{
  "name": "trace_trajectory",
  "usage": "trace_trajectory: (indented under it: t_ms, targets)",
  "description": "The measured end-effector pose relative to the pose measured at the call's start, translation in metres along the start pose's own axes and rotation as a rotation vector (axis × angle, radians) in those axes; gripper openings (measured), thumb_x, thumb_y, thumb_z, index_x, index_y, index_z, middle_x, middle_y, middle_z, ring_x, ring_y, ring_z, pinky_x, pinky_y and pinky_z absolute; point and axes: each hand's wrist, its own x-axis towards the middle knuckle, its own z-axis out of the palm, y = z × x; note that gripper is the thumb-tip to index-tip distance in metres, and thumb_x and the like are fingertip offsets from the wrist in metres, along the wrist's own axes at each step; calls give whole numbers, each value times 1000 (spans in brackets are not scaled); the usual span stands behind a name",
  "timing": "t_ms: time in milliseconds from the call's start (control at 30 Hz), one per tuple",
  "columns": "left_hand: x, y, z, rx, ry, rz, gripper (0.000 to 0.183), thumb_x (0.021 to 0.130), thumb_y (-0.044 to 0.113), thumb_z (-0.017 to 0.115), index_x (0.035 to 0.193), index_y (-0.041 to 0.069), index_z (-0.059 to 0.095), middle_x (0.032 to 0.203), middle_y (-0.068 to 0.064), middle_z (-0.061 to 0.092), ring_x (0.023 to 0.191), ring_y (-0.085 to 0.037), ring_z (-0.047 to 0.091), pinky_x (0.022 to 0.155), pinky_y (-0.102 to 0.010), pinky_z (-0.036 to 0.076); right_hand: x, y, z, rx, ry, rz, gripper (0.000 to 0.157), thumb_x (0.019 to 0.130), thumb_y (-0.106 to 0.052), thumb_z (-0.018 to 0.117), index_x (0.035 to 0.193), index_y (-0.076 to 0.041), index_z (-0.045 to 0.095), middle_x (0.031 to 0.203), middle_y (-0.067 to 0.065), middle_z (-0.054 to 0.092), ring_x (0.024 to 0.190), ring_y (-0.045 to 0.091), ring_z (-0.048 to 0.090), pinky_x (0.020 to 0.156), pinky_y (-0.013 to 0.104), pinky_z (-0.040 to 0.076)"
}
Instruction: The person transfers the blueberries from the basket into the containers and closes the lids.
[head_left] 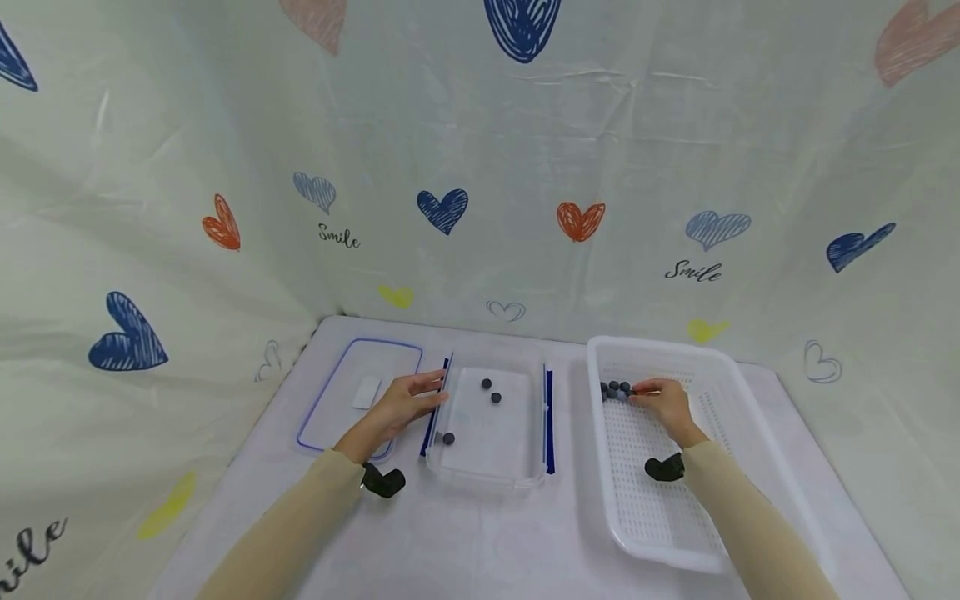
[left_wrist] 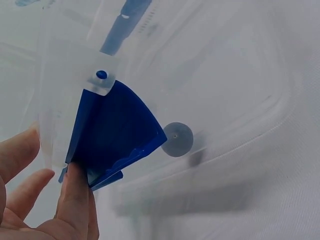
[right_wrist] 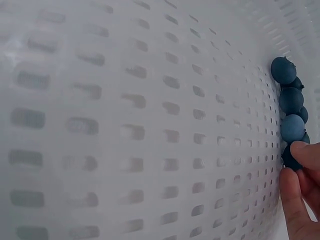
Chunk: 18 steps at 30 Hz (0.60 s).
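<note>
In the head view, my left hand (head_left: 397, 408) touches the left side of a clear plastic box (head_left: 487, 475), its fingers fairly straight. The left wrist view shows those fingertips against the wall and a lowered blue latch (left_wrist: 115, 130). Inside the box lie three blueberries, one of them a blueberry (head_left: 448, 438) near the left wall. My right hand (head_left: 667, 408) reaches into a white perforated basket (head_left: 675, 554). Its thumb and finger pinch a dark blueberry (right_wrist: 290, 158) at the end of a cluster of blueberries (right_wrist: 291, 100) along the basket's side.
Left of the box lies a clear lid (head_left: 337, 408) with a blue rim, partly behind my left arm. A second blue latch (head_left: 551, 421) hangs along the box's right side. A heart-printed curtain (head_left: 510, 142) closes off the table's back and left.
</note>
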Motion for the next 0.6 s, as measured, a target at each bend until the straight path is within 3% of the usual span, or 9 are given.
trace_trajectory:
  t_ms: [167, 400, 600]
  targets:
    - [0, 1, 0, -7, -3, 8, 55, 94, 9, 71, 145, 6, 52, 148, -24, 45, 137, -37, 42, 108, -47, 41, 1, 1, 1, 12, 11, -27, 26, 82, 3, 77, 103, 17, 68, 99, 27, 70, 79, 14, 67, 62, 15, 49]
    - [2, 1, 1, -23, -21, 19, 55, 93, 8, 72, 144, 6, 53, 148, -23, 46, 136, -36, 44, 108, -46, 42, -1, 1, -2, -50, 25, -48, 24, 83, 1, 77, 100, 15, 68, 98, 27, 69, 87, 35, 69, 62, 19, 49]
    - [-1, 0, 0, -37, -18, 17, 55, 93, 7, 71, 144, 5, 52, 148, -24, 45, 136, -36, 44, 108, -46, 42, 1, 3, 2, -53, 16, -35, 24, 82, 2, 77, 101, 15, 68, 98, 27, 69, 88, 36, 69, 63, 20, 49]
